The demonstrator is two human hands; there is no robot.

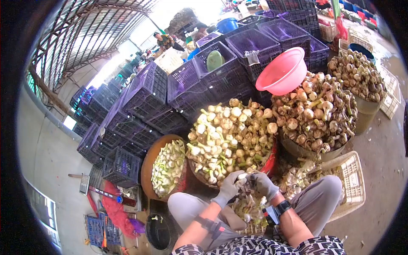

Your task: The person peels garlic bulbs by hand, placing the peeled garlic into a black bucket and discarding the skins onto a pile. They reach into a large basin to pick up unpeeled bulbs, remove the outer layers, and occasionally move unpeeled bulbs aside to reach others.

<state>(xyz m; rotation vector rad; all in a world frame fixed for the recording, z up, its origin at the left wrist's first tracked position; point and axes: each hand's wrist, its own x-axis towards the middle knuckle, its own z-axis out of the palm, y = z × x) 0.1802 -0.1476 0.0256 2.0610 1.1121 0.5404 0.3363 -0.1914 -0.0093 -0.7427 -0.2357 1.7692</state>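
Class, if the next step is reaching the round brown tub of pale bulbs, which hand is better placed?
Probably the grey-gloved left hand: it is nearer the brown tub, while the right hand, also grey-gloved, sits farther away.

Central garlic heap, tub at left, second heap at right, basin at its rear edge, crates behind.

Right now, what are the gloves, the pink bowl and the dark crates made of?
The grey gloves look like dull fabric, fitting closely. The pink bowl is probably smooth plastic, evenly coloured, thin-rimmed. The dark crates seem hard plastic, sides slotted; shine unclear.
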